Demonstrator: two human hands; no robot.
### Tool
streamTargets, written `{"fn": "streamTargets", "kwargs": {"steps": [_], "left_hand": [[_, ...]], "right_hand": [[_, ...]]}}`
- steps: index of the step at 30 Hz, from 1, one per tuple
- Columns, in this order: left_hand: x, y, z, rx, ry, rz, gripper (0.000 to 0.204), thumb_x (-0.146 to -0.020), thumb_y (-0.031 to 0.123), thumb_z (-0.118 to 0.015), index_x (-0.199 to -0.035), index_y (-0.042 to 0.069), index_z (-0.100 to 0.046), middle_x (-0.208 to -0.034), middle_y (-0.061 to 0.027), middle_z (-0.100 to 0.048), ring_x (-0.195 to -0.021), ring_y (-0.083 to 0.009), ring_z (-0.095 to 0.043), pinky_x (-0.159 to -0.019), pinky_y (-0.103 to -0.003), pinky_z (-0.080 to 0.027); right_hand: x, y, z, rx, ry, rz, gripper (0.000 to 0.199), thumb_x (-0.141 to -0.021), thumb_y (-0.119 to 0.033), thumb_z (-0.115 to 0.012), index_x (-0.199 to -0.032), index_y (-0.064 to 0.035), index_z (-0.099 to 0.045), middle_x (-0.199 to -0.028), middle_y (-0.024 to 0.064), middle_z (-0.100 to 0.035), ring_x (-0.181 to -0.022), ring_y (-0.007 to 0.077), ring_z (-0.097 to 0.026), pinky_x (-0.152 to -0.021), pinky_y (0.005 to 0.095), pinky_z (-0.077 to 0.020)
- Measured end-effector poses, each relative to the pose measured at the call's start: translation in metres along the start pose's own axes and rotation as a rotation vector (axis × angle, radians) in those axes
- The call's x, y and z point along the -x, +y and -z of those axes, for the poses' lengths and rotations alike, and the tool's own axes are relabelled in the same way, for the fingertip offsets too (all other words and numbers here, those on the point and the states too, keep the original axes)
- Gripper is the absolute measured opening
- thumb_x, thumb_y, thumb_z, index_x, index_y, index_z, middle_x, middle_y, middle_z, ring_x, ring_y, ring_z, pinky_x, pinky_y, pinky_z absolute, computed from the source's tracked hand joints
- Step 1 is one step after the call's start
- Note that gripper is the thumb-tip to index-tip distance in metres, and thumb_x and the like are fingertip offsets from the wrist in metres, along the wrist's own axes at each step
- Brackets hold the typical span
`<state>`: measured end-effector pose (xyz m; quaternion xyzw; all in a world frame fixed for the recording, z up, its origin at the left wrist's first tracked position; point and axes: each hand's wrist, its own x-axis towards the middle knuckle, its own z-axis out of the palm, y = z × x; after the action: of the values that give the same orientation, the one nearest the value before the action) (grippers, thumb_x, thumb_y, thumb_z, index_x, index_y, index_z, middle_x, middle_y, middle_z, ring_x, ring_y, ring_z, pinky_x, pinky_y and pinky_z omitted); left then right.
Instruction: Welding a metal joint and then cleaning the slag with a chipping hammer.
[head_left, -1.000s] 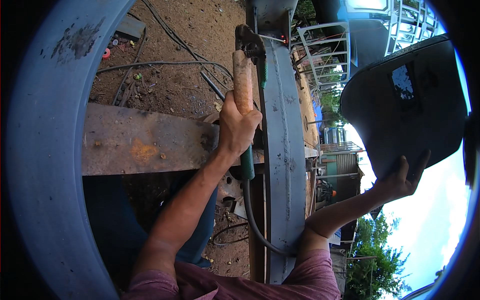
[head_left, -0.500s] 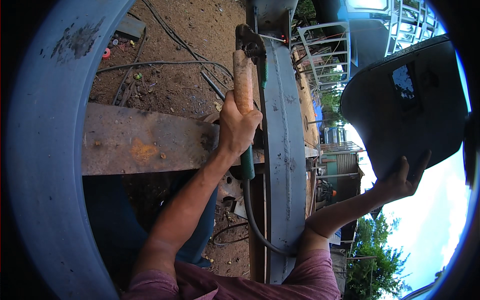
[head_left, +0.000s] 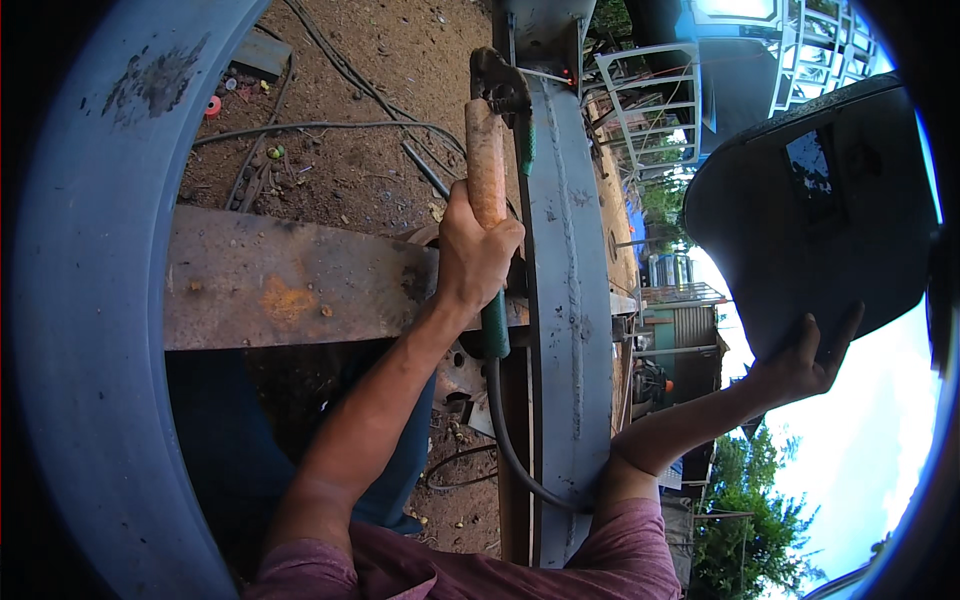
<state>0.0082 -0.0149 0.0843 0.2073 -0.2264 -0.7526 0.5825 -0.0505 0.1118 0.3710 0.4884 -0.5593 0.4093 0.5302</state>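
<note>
My left hand (head_left: pixel 480 245) is wrapped around the worn orange-brown handle of a welding electrode holder (head_left: pixel 487 150). A short, thin electrode (head_left: pixel 545 76) sticks out of its dark jaws, and a small red glow shows at the tip, close to a grey steel beam (head_left: pixel 560 300) with a weld seam along it. From the holder's green lower end, a black cable (head_left: pixel 510 450) curves down across the beam. Off to the right, my right hand (head_left: pixel 810 360) grips the lower edge of a black welding shield (head_left: pixel 780 240) with a small dark window. The shield hides part of those fingers.
A second grey steel beam (head_left: pixel 90 300) curves up the left side. Between the beams lies a rusty flat steel piece (head_left: pixel 290 285). Dark cables (head_left: pixel 340 125) cross the dirt ground. White metal frames (head_left: pixel 655 100) and trees (head_left: pixel 750 520) are in the background.
The welding shield has shifted slightly down and to the right with my right hand. My left hand and the electrode holder stay in place.
</note>
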Motion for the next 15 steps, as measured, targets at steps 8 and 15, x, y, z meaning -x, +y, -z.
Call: {"fn": "streamTargets", "kwargs": {"steps": [8,15], "left_hand": [[0.0,0.0,0.0006,-0.007,-0.002,-0.005,0.031,-0.075,0.006,-0.06,-0.102,-0.001,-0.046,-0.068,-0.0038,-0.051,-0.042,-0.0103,-0.05,-0.035,-0.027,-0.043],[-0.0009,-0.0018,0.0007,-0.025,-0.007,-0.034,0.032,-0.075,0.005,-0.059,-0.104,-0.002,-0.047,-0.069,-0.004,-0.051,-0.043,-0.0106,-0.05,-0.035,-0.026,-0.042]], "right_hand": [[-0.0001,-0.002,0.0006,0.014,0.0,-0.016,0.059,-0.068,-0.006,-0.063,-0.127,-0.011,-0.067,-0.131,0.0154,-0.063,-0.109,0.0297,-0.065,-0.093,0.0403,-0.056],[0.0004,-0.0034,0.0003,0.01,0.001,-0.014,0.06,-0.068,-0.006,-0.063,-0.127,-0.0107,-0.067,-0.131,0.0143,-0.063,-0.113,0.0305,-0.063,-0.096,0.0407,-0.0535]]}}
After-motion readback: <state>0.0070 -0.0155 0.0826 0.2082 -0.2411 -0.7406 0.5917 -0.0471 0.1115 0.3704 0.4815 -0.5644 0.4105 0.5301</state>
